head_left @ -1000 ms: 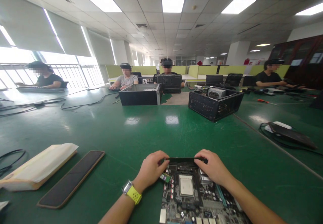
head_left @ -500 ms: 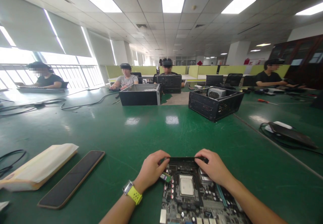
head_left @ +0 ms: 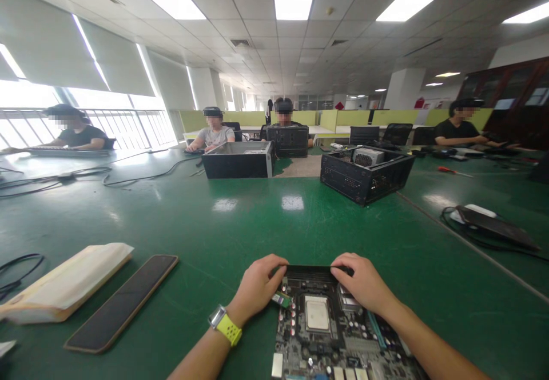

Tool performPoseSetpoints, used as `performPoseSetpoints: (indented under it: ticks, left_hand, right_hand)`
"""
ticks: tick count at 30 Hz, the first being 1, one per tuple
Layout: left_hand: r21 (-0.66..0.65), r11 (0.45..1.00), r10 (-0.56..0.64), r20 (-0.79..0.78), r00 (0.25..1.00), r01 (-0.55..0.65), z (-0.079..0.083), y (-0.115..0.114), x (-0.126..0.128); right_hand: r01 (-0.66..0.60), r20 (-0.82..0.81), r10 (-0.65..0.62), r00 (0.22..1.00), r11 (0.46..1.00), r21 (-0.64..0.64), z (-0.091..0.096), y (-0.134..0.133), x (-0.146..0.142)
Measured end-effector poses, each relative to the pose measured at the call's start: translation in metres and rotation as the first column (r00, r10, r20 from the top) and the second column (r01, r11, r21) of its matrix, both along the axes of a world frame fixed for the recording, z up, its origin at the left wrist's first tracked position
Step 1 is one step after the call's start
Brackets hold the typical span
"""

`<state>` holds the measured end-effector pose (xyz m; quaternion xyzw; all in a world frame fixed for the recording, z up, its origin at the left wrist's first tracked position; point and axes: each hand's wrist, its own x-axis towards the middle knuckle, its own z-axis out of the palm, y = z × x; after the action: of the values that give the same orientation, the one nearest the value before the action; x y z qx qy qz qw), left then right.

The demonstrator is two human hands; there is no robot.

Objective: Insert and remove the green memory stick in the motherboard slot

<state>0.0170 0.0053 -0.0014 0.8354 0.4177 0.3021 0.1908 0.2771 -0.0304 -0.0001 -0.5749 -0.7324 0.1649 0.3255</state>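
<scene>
A motherboard point(head_left: 330, 340) with a square silver CPU point(head_left: 317, 314) lies on the green table point(head_left: 257, 220) right in front of me. Along its far edge sits a thin black strip point(head_left: 309, 268), seemingly a memory module. My left hand point(head_left: 257, 286), with a yellow-strapped watch point(head_left: 225, 326) on its wrist, pinches the strip's left end. My right hand point(head_left: 364, 283) presses fingers down on the strip's right end. Both hands have their fingers curled and closed on it.
A padded envelope point(head_left: 64, 283) and a long dark flat panel point(head_left: 122, 303) lie to the left. Two open black computer cases point(head_left: 238, 160) point(head_left: 364, 177) stand farther back. Cables point(head_left: 19, 268) trail at left, a dark device with a cable point(head_left: 489, 226) at right. Several seated people work at the far tables.
The black strip between my hands has sunk slightly toward the board's far edge. Both hands stay at its ends, barely shifted.
</scene>
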Motion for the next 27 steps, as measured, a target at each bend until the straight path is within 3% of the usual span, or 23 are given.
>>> performPoseSetpoints:
  ticks: [27]
  left_hand:
    - [-0.008, 0.999, 0.034, -0.024, 0.999, -0.034, 0.0022, -0.0019, 0.0]
  right_hand:
    - [0.011, 0.003, -0.011, 1.0, 1.0, -0.016, 0.0008, -0.0008, -0.0004]
